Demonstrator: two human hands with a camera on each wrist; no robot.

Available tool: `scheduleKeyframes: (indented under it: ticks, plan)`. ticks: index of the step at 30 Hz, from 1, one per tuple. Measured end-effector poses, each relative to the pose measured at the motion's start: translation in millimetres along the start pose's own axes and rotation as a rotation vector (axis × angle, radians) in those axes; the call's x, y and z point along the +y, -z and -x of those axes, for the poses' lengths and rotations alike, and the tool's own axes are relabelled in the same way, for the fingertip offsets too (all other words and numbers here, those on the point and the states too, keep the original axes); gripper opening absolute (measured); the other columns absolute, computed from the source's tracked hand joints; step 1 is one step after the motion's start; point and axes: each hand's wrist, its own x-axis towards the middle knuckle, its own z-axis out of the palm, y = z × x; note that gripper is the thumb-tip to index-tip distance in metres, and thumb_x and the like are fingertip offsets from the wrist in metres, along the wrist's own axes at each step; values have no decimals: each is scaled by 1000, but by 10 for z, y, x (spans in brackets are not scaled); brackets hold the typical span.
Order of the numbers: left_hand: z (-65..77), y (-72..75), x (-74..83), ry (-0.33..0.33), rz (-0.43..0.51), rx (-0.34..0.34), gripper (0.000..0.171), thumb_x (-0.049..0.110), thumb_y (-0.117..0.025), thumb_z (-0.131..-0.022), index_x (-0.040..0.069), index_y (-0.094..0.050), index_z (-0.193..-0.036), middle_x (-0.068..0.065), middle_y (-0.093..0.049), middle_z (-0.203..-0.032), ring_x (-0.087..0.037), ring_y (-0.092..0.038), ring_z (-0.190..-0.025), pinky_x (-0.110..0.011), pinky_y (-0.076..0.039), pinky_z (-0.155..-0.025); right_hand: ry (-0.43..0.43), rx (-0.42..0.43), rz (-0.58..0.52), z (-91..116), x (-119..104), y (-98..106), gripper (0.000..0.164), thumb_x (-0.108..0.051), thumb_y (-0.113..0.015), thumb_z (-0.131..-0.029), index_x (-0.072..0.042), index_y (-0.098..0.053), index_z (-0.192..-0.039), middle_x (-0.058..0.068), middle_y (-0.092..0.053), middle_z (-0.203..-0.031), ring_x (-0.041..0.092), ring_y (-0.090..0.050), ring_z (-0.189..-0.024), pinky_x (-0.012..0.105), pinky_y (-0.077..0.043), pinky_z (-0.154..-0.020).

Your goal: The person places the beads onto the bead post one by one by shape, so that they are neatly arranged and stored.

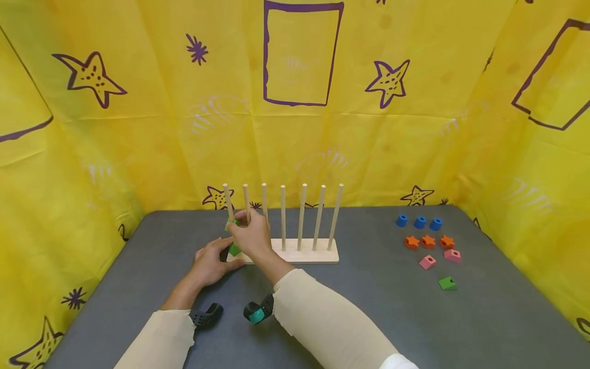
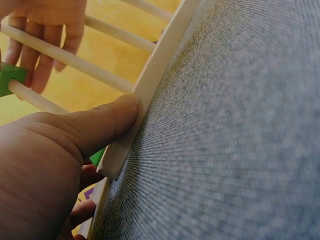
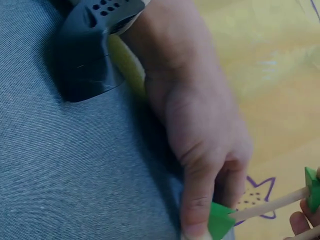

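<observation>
A wooden peg stand (image 1: 313, 256) has several upright dowels on one long base. My left hand (image 1: 211, 262) grips the left end of that base, its thumb (image 2: 112, 120) along the front edge in the left wrist view. Above it, my right hand (image 1: 252, 237) pinches a green block (image 3: 313, 189) with angled faces, threaded on the leftmost dowel partway up. Lower on the same dowel, a second green block (image 3: 220, 221) sits at the base beside my left hand. In the head view my right hand partly covers the dowels on the left.
At the right of the grey table (image 1: 369, 307) lie blue cylinders (image 1: 420, 222), orange star pieces (image 1: 428, 242), two pink blocks (image 1: 427, 262) and another green block (image 1: 447, 283). A yellow printed cloth (image 1: 304, 143) hangs behind the stand and at both sides.
</observation>
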Motion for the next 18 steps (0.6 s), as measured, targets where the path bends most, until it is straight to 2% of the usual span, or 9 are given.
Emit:
scheduleKeyframes:
  ticks: [11,18]
  plan:
    - [7,9,15,10,-28,-7,68,42,-76,-82,4,-56,-135,-24,-50,-136,-49,-33,-131,-68,-17,-97,-38,-3,74,65,191,-39,14,-18,-77,-83,-15,-66,-90,-7,-66,-85,10,-64,-83,28,-50,-76]
    - [24,-1,24,7,-23,9,58,42,-77,-81,6,-63,-125,-23,-55,-130,-48,-36,-130,-67,-18,-97,-57,0,111,115,294,-57,15,-17,-78,-81,-15,-66,-89,-7,-66,-85,14,-63,-85,30,-50,-76]
